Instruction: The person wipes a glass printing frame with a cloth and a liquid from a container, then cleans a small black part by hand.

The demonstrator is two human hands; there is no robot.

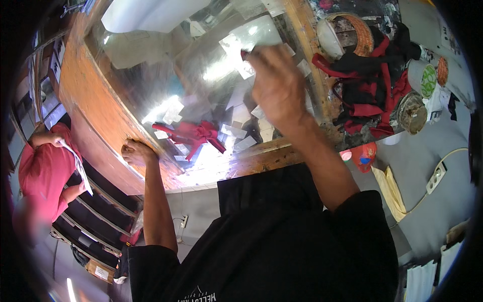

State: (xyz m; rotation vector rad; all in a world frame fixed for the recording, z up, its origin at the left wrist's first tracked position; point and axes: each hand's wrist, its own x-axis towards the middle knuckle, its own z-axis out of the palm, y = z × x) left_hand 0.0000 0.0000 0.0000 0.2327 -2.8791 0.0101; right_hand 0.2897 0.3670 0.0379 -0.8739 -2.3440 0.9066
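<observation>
Over the glass tabletop, the right hand pinches a small dark-red scrap.
Its blurred fingertips close narrowly, the scrap jutting out leftward; the left hand sits curled on the wooden frame, its grip impossible to tell, a knotted maroon fabric strip lying between both hands, nearer the left.

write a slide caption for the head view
Left hand on the wooden table edge, right hand holding a small dark red piece over the shiny top.
</observation>
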